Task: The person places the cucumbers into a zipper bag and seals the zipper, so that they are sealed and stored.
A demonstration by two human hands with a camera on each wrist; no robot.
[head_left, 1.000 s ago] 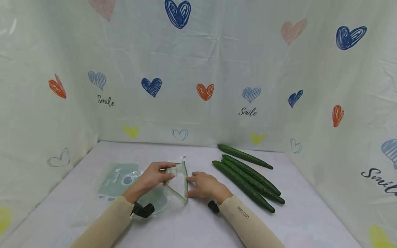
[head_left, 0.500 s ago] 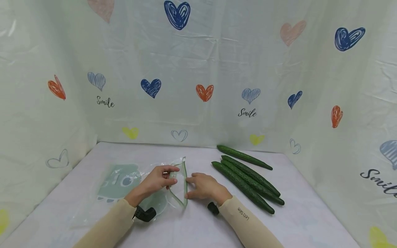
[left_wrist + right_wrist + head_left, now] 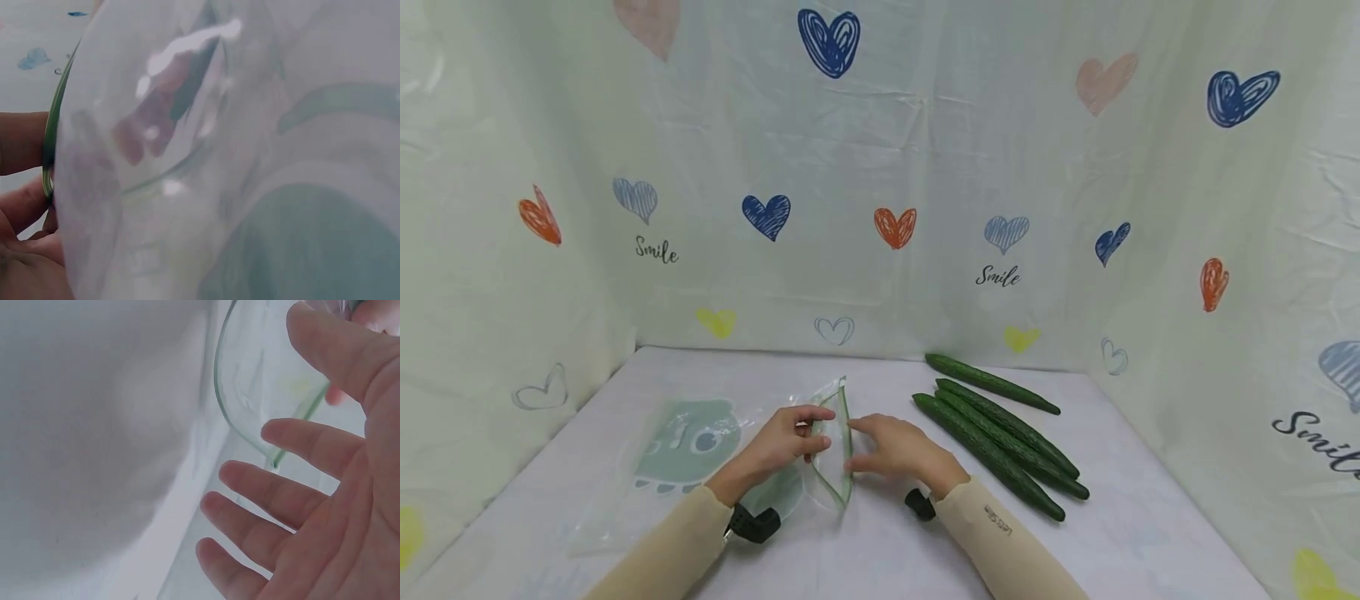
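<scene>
A clear plastic zip bag (image 3: 831, 454) with green zip edges and a pale green cartoon print lies with its mouth partly spread. My left hand (image 3: 786, 437) pinches the near zip edge between thumb and fingers; the left wrist view shows the green strip (image 3: 52, 125) passing between them. At the opposite side of the mouth is my right hand (image 3: 895, 450), its thumb and index fingertips right at the green edge. In the right wrist view its fingers (image 3: 275, 494) are spread apart, overlapping the bag's mouth, and grip nothing.
Several long green cucumbers (image 3: 992, 450) lie to the right of the hands, with one separate cucumber (image 3: 992, 383) behind the others. The white table (image 3: 865, 550) is backed by a white curtain (image 3: 880, 283) printed with hearts. Dark wrist cameras (image 3: 756, 523) sit below the wrists.
My left hand has moved slightly right, with less of the bag's small print showing beside its fingers. My right hand's thumb and index have spread a little at the edge. The cucumbers stay put.
</scene>
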